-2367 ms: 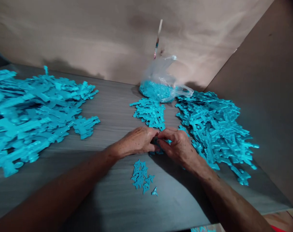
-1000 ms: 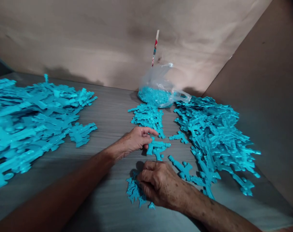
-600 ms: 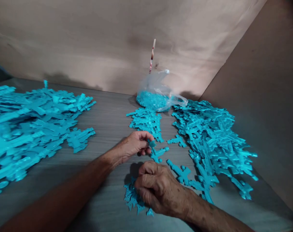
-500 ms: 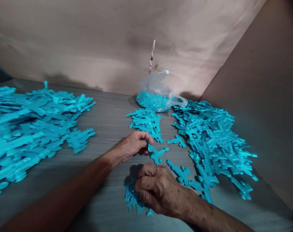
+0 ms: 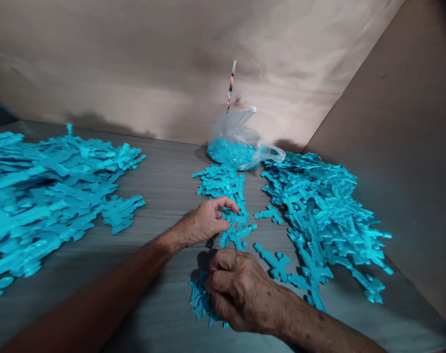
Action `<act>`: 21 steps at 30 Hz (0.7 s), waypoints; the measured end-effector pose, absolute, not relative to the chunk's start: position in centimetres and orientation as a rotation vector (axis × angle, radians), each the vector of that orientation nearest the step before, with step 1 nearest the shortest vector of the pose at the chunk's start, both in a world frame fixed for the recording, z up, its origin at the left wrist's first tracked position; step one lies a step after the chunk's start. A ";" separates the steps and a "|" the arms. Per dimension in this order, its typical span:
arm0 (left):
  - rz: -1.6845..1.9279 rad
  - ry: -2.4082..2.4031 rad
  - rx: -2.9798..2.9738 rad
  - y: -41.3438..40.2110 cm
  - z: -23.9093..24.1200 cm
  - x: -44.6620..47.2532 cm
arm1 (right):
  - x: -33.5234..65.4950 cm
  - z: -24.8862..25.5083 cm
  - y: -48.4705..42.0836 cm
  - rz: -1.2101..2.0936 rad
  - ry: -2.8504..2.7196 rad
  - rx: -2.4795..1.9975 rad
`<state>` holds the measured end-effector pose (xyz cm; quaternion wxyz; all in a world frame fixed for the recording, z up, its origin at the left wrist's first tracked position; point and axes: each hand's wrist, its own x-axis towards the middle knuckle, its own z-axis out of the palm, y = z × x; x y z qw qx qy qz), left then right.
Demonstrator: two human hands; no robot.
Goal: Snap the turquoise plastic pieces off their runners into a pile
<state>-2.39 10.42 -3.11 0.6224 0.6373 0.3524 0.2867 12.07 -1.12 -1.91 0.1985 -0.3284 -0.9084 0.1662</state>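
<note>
My left hand (image 5: pixel 210 219) is open at the middle of the table, with thumb and index finger apart. Beside its fingertips lies a turquoise plastic piece (image 5: pixel 239 236) with a stepped, barrel-like end. A small heap of similar pieces (image 5: pixel 223 182) spreads just beyond that hand. My right hand (image 5: pixel 247 291) is closed, fingers curled together, over a little pile of small, pointed turquoise bits (image 5: pixel 200 299). Whatever its fingertips may grip is hidden. Right of it, another long turquoise piece (image 5: pixel 276 262) rests flat on the table.
A large pile of turquoise pieces (image 5: pixel 49 196) covers the table's left side. Another pile (image 5: pixel 322 206) fills the right, by the side wall (image 5: pixel 403 162). A clear plastic bag (image 5: pixel 241 135) of turquoise bits stands near the back wall (image 5: pixel 152 68).
My left thumb and index finger have opened and let go of the turquoise piece, which now lies on the table. The right hand has barely moved.
</note>
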 end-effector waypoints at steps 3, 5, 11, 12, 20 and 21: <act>0.767 0.826 1.453 10.7 -3.3 -2.4 | 12.2 -1.7 -1.2 0.582 -2.465 -0.897; 0.845 0.914 1.440 11.0 -3.2 -2.4 | 12.3 -1.7 -1.2 0.694 -2.389 -0.865; 0.858 1.041 1.417 10.7 -2.3 -2.3 | 12.8 -1.8 -0.7 1.219 -1.753 -1.028; 0.856 1.040 1.415 10.5 -2.2 -2.2 | 12.9 -1.8 -0.4 1.308 -1.588 -1.072; 0.750 1.081 1.563 10.0 -2.7 -2.1 | 13.8 -1.3 1.5 1.508 -0.906 -1.111; 0.742 1.084 1.564 10.0 -2.7 -2.1 | 13.9 -1.3 1.6 1.516 -0.873 -1.113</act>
